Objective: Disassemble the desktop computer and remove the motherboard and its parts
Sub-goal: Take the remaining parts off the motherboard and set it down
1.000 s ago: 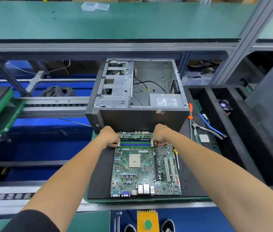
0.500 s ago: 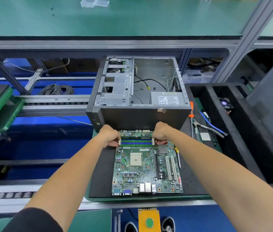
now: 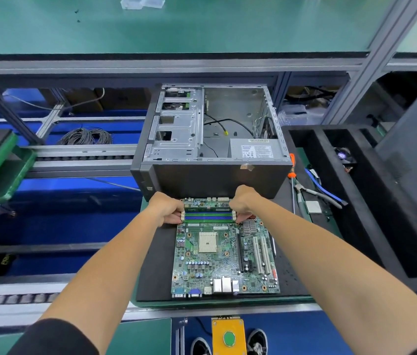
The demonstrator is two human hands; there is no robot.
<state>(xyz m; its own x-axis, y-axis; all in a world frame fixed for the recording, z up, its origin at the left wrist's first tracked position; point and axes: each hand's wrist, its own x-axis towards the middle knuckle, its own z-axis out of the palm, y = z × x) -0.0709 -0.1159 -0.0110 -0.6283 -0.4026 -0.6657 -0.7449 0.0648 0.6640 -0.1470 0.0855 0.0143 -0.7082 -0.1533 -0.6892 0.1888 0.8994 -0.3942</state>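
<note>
Motherboard (image 3: 225, 254): lies flat on a black mat (image 3: 151, 265), just in front of the open computer case (image 3: 212, 155). Its memory slots (image 3: 208, 216) run across the far end, between the two hands. Left hand (image 3: 165, 208) sits at the slots' left end, fingers curled against the white latches; right hand (image 3: 243, 201) likewise at the right end (whether either actually pinches a latch cannot be told).

Board: green, with a bare beige CPU socket (image 3: 207, 242), blue and black memory slots, white expansion slots (image 3: 261, 254), rear ports on the near edge.

Case: holds a drive cage (image 3: 176, 129), loose cables and a grey power supply (image 3: 254, 148).

Black foam tray (image 3: 330, 190), right: one compartment holds a fan (image 3: 342, 155). Cutters (image 3: 317, 192) and a loose chip (image 3: 313, 207) lie beside the tray.
</note>
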